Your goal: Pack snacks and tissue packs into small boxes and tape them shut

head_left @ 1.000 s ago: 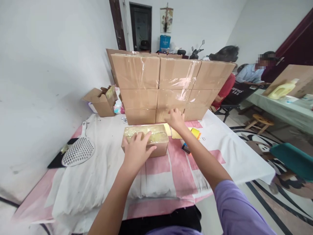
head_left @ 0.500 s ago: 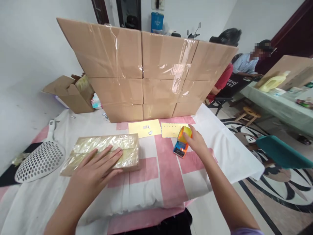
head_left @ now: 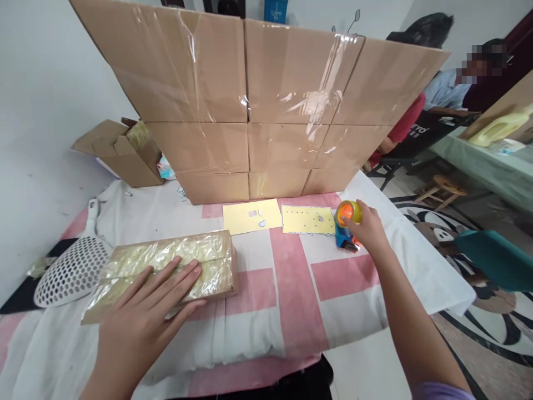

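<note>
My left hand [head_left: 154,303] lies flat, fingers spread, on top of a long cardboard box [head_left: 212,250] covered in shiny clear tape. At the right, my right hand [head_left: 368,225] is closed around a tape dispenser [head_left: 343,236] with a blue and orange body and a yellow roll. The dispenser is by the right end of a yellow paper strip with dots [head_left: 306,219]. Left of that strip lies a yellow paper sheet [head_left: 252,216] with small pieces on it. Behind both papers stands a wall of taped cardboard boxes [head_left: 287,147].
A white perforated scoop [head_left: 75,269] lies at the left, and an opened carton [head_left: 133,155] stands at the back left. The pink and white tablecloth [head_left: 291,289] hangs over the front edge. Two people sit at the back right, near a green-covered table [head_left: 478,161] and a wooden stool [head_left: 441,191].
My right hand has moved right with the tape dispenser, away from the dotted paper. The taped box under my left hand has turned slightly, its left end nearer me. The view has shifted too.
</note>
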A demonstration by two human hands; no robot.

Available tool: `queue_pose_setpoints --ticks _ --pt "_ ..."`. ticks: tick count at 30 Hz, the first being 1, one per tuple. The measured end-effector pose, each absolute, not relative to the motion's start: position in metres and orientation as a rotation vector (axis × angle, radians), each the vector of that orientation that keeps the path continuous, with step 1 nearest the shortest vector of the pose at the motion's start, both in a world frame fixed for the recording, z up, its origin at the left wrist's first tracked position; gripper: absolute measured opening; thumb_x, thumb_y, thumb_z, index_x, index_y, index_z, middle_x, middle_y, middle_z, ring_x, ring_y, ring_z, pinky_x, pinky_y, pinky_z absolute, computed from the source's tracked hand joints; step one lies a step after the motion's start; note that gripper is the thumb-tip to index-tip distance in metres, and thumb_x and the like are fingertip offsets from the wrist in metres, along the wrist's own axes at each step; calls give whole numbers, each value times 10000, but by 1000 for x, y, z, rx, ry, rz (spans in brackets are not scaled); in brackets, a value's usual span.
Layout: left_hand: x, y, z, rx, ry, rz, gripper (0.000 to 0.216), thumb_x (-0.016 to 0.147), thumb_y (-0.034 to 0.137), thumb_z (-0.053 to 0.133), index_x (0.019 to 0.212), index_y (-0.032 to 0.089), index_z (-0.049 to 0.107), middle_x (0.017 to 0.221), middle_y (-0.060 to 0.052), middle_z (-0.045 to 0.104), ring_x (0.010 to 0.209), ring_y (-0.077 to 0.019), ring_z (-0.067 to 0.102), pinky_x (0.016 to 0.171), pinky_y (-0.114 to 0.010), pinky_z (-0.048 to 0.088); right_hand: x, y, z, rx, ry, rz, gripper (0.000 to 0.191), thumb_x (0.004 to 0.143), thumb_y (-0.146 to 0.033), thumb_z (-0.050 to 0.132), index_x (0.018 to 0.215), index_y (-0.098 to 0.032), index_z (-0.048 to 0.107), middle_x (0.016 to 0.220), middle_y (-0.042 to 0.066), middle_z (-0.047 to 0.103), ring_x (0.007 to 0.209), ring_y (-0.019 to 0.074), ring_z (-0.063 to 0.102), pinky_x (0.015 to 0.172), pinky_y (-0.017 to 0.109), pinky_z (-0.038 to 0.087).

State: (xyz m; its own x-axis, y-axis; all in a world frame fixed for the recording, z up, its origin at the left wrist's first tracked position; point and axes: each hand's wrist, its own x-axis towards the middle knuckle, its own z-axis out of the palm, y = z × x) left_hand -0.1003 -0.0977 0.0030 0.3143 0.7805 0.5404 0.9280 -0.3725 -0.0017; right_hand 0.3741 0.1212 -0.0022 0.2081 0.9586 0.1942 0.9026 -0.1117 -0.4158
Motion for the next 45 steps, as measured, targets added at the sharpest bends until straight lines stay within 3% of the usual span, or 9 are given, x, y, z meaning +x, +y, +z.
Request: queue_pose_setpoints --ticks 5,8,11,14,18,21,26,35,45 --pt "-100 -100 0 -2279 -1541 -670 610 983 514 556 1541 297 441 1394 -27 661 1370 -312 550 1188 -535 374 354 127 4 -2184 -1780 -9 756 857 -455 657 1515 -171 416 1471 266 418 1243 411 524 997 535 422" --pt "-100 -100 0 -2269 -1542 -692 627 979 497 570 1557 310 415 1390 -19 663 1356 -312 564 1193 -531 368 304 127 7 -1973 -1980 -202 597 939 -404 582 1497 -233 460 1523 221 400 1310 417 448 1038 574 347" --pt "-100 -99 0 -2264 -1553 -697 627 977 490 579 1558 324 411 1391 -12 662 1350 -309 570 1193 -530 371 239 139 -3 -1579 -2353 150 396 997 -328 505 1371 -244 605 1373 148 576 1262 322 499 1065 479 350" --pt "-99 -99 0 -2261 -1565 -680 635 970 477 600 1555 317 414 1396 -13 659 1356 -308 564 1185 -533 382 178 160 -22 -1426 -2482 406 335 1008 -315 504 1294 -243 663 1348 125 586 1241 295 495 1059 446 351" --pt "-97 -99 0 -2248 -1580 -670 627 965 466 612 1544 303 432 1397 -19 658 1360 -312 560 1171 -535 396 131 178 -46 -1559 -2547 414 207 925 -329 641 1083 -221 718 1272 138 567 1230 335 441 1027 478 339" --pt "-97 -99 0 -2243 -1583 -647 616 964 463 612 1535 300 446 1400 -21 655 1359 -314 561 1167 -531 399 123 179 -56 -1524 -2503 432 113 918 -215 597 979 -207 692 1200 123 573 1194 304 449 986 444 358" --pt "-95 -98 2 -2208 -1594 -627 635 950 428 643 1539 298 443 1387 -24 664 1344 -321 573 1149 -529 417 132 184 -57 -1383 -2468 485 209 937 -114 468 930 -192 662 1118 106 615 1124 259 497 946 386 375" --pt "-91 -95 2 -2175 -1588 -637 667 945 405 653 1559 305 414 1372 -23 674 1330 -328 585 1107 -538 467 166 192 -42 -1341 -2597 665 318 881 -115 566 1127 -257 708 1129 94 570 1128 263 545 967 372 390" --pt "-91 -96 0 -2169 -1604 -648 684 941 386 665 1566 330 395 1387 -24 661 1320 -329 594 1091 -551 477 162 169 -31 -1350 -2743 725 177 818 -48 552 879 -210 593 1111 98 555 1056 268 506 870 360 391"
